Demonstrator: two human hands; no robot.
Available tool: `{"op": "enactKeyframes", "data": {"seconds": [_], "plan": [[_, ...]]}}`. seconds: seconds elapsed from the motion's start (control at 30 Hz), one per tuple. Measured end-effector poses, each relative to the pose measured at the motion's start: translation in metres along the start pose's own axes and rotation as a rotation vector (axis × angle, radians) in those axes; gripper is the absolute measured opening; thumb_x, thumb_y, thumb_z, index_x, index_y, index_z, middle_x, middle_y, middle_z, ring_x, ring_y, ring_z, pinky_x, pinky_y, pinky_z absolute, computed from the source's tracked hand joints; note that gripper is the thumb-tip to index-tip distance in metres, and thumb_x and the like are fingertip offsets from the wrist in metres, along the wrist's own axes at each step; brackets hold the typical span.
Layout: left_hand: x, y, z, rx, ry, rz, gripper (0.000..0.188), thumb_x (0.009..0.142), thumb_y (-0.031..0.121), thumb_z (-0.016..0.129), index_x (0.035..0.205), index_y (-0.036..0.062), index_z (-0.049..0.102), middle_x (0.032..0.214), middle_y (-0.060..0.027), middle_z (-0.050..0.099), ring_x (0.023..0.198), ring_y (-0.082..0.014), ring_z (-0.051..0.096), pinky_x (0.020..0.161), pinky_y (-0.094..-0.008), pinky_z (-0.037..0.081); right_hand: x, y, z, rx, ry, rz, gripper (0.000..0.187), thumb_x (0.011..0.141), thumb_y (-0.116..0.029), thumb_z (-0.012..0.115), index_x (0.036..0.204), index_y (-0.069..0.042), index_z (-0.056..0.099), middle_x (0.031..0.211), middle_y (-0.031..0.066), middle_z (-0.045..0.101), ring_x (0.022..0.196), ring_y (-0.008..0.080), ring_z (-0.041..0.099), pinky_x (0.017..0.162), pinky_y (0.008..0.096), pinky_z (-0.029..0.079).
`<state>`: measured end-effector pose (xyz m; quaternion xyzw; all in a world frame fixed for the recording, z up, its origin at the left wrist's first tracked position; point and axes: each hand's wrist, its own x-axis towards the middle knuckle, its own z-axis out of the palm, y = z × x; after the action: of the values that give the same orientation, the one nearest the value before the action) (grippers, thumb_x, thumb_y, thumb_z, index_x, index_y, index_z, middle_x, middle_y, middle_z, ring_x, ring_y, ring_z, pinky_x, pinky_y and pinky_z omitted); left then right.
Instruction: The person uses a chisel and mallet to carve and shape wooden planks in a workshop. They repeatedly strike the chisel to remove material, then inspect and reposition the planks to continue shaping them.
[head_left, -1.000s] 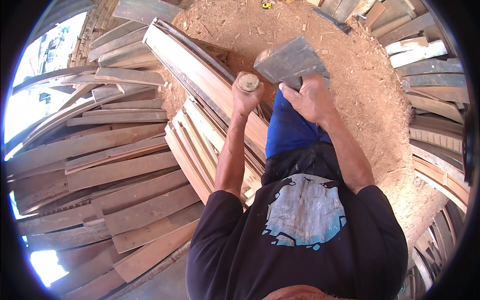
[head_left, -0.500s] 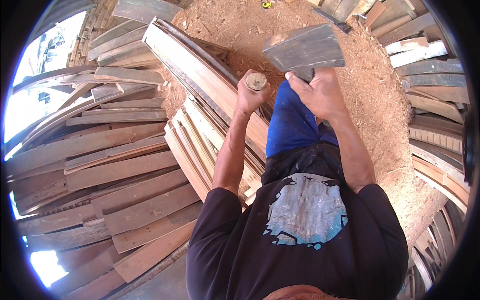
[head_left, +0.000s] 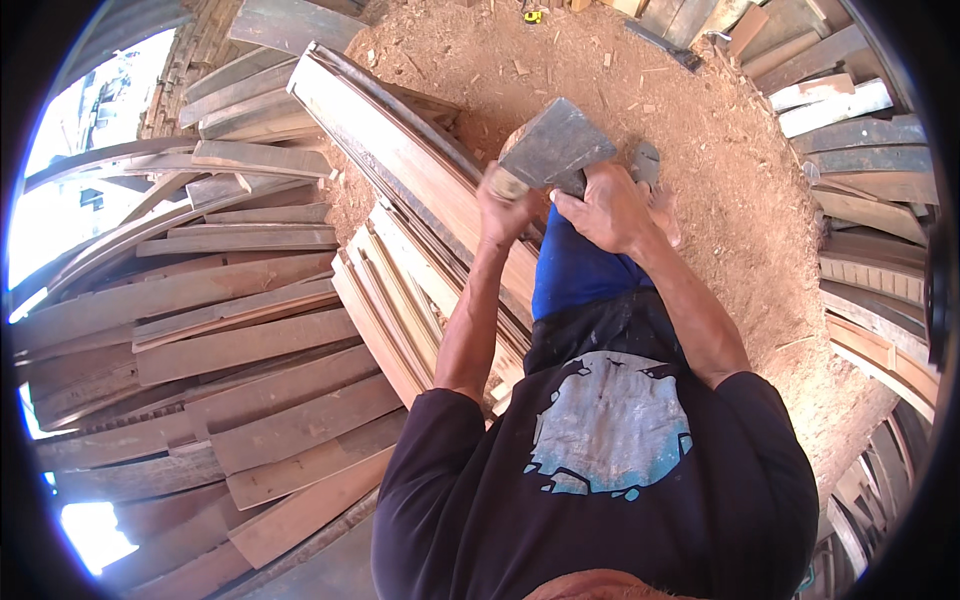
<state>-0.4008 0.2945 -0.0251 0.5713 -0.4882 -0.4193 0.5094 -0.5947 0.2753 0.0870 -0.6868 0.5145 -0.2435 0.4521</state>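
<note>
Now the grey board (head_left: 556, 143) is above the stack of planks (head_left: 420, 230), gripped at its lower edge by the right hand (head_left: 605, 208). Beside it, the left hand (head_left: 503, 205) is closed around a round wooden handle (head_left: 508, 184), forearm raised.

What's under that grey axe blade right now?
Under the grey axe blade show sawdust-covered ground and the blue trousers. The right hand grips just below the blade; what it strikes is hidden.

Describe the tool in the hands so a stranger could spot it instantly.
Start at the sawdust floor, ringed by stacked wooden boards. At its middle, above the blue trouser leg, the right hand and left hand grip an axe. Its broad, grey wedge-shaped metal head is unlike the long brown boards around it.
</note>
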Motion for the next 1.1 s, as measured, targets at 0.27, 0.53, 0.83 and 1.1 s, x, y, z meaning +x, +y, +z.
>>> {"op": "enactKeyframes", "data": {"seconds": [0.27, 0.53, 0.83, 1.1], "plan": [[0.039, 0.03, -0.016, 0.038, 0.046, -0.066, 0.021, 0.08, 0.005, 0.075, 0.09, 0.0043, 0.057, 0.078, 0.0011, 0.06, 0.072, -0.0068, 0.056, 0.066, -0.0258, 0.049, 0.001, -0.015, -0.024, 0.189, 0.095, -0.025, 0.03, 0.085, -0.021, 0.073, 0.111, -0.006, 0.067, 0.104, 0.0137, 0.071, 0.097, 0.0299, 0.066, 0.088, 0.0388, 0.05], [0.043, 0.018, -0.019, 0.112, -0.051, -0.161, 0.02, 0.08, 0.006, 0.075, 0.089, 0.0049, 0.057, 0.079, 0.0019, 0.061, 0.073, -0.0061, 0.056, 0.068, -0.0251, 0.049, 0.004, -0.021, -0.043, 0.257, 0.146, -0.013, 0.03, 0.087, -0.021, 0.074, 0.111, -0.006, 0.066, 0.102, 0.0108, 0.069, 0.092, 0.0236, 0.066, 0.085, 0.0365, 0.052], [0.044, 0.021, -0.02, 0.119, -0.056, -0.148, 0.019, 0.08, 0.004, 0.073, 0.089, 0.0056, 0.056, 0.078, 0.0028, 0.06, 0.072, -0.0056, 0.056, 0.067, -0.0242, 0.049, 0.008, -0.012, -0.045, 0.293, 0.197, -0.075, 0.025, 0.088, -0.013, 0.074, 0.108, -0.001, 0.066, 0.093, 0.0074, 0.068, 0.085, 0.0169, 0.063, 0.081, 0.0333, 0.052], [0.044, 0.022, -0.024, 0.087, -0.035, -0.171, 0.019, 0.08, 0.003, 0.073, 0.089, 0.0057, 0.056, 0.078, 0.0028, 0.06, 0.071, -0.0055, 0.056, 0.066, -0.0242, 0.049, 0.009, -0.019, -0.042, 0.242, 0.194, -0.094, 0.025, 0.087, -0.014, 0.074, 0.107, -0.001, 0.066, 0.094, 0.0093, 0.069, 0.085, 0.0185, 0.064, 0.081, 0.0344, 0.052]]}}
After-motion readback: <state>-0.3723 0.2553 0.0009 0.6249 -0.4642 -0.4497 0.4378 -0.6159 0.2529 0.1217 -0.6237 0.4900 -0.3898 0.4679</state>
